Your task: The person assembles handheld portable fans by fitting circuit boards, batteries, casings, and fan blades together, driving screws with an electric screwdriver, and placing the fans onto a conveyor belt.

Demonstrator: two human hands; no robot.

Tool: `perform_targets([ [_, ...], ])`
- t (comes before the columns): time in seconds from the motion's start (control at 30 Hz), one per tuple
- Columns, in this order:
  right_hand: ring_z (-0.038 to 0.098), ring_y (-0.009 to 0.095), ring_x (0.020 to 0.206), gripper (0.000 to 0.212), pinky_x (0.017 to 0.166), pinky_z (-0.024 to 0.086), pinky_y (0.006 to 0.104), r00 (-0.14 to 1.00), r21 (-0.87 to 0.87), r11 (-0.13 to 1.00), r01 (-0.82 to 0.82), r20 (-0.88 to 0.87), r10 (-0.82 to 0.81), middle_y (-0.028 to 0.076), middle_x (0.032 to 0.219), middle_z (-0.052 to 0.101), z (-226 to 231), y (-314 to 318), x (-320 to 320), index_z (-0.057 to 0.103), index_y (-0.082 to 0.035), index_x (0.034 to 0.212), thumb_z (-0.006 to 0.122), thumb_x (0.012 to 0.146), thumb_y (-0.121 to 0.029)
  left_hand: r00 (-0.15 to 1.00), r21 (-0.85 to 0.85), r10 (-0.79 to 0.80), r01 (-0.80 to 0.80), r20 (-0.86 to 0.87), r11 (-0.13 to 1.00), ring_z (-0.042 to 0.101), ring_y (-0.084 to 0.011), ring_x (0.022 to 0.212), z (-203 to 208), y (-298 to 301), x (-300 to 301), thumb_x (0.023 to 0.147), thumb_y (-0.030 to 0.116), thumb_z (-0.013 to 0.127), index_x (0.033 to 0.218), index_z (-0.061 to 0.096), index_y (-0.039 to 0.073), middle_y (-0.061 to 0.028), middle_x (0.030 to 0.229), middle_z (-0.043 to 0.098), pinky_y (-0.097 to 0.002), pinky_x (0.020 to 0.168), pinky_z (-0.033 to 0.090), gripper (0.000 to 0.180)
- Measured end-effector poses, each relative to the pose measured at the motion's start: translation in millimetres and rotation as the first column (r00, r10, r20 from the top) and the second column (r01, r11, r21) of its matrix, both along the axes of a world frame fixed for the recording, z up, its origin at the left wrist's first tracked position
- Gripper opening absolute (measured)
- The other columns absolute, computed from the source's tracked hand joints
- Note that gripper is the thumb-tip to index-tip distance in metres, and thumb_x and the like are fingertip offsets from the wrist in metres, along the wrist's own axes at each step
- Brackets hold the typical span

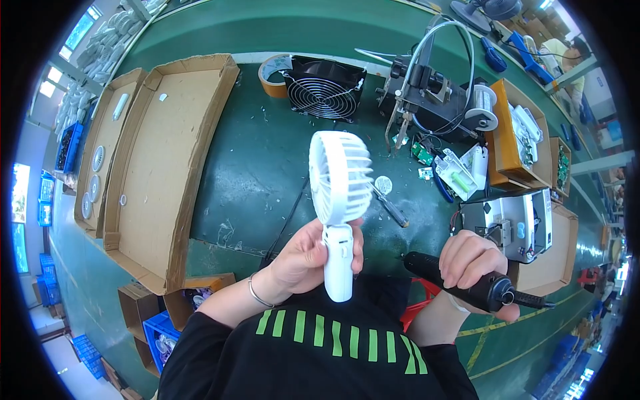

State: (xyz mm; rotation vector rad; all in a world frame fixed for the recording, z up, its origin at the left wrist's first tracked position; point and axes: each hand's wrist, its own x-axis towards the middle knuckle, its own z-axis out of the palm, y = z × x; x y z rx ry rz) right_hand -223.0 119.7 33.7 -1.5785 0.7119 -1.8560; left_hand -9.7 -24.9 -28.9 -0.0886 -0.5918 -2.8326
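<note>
A white handheld fan point(339, 190) stands upright in front of me, its round caged head on top. My left hand point(307, 257) is closed around its handle, thumb on the near side. My right hand point(473, 263) grips a black electric screwdriver point(440, 272), its tip pointing left toward the fan but well apart from it. From the tool's right end a black cable runs off. On the green bench behind the fan lie a small round white part point(383, 185) and a hand screwdriver point(393, 209).
Long cardboard trays point(167, 147) lie at the left, one with several white parts. At the back stand a tape roll point(274, 77), a black cooling fan point(325, 93) and a soldering machine point(433, 100) with a wire spool point(483, 108). Circuit boards point(422, 153) and a parts box point(505, 133) are at the right.
</note>
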Motion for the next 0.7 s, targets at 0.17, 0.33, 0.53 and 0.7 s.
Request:
perform_targets([
  [0.17,0.060,0.024,0.070,0.077,0.059,0.050,0.0300,0.999,-0.003,0.999,-0.042,-0.002,0.042,0.014,0.082,0.062,-0.7,-2.0,0.6,0.061,0.001,0.086,0.057,0.075,-0.075,0.998,0.114,0.063,-0.061,-0.014,0.992,0.057,-0.0192,0.103,-0.3,-0.1,-1.0,0.084,0.018,0.072,0.139,0.031,0.007,-0.0063,0.109,0.050,-0.0376,0.091,0.049,0.070],
  [0.33,0.061,0.024,0.070,0.078,0.059,0.050,0.0300,0.997,-0.010,0.997,-0.076,-0.028,0.076,0.014,0.083,0.062,0.2,-2.2,0.4,0.061,0.002,0.087,0.059,0.074,-0.075,0.997,0.259,0.049,-0.032,-0.058,0.965,0.056,-0.0191,0.105,0.5,-5.6,1.0,0.083,0.014,0.073,0.142,0.027,0.009,-0.0063,0.111,0.049,-0.0404,0.093,0.052,0.075],
  [0.53,0.064,0.027,0.071,0.075,0.062,0.054,0.0339,0.990,0.041,0.998,-0.043,0.134,0.037,0.016,0.081,0.063,-3.8,-1.5,10.0,0.061,0.002,0.089,0.068,0.070,-0.070,0.991,0.383,0.039,0.014,-0.130,0.923,0.056,-0.0197,0.106,-1.3,-7.2,4.0,0.084,0.015,0.072,0.144,0.021,0.009,-0.0069,0.110,0.048,-0.0440,0.093,0.052,0.079],
  [0.7,0.065,0.027,0.064,0.074,0.057,0.052,0.0342,0.901,0.037,0.907,-0.420,-0.103,0.422,0.014,0.077,0.065,6.0,-7.2,8.8,0.061,0.002,0.091,0.076,0.065,-0.065,0.993,0.434,0.032,0.021,-0.114,0.901,0.056,-0.0202,0.104,3.6,-5.9,4.1,0.083,0.009,0.072,0.143,0.022,0.011,-0.0070,0.107,0.049,-0.0440,0.092,0.052,0.078],
])
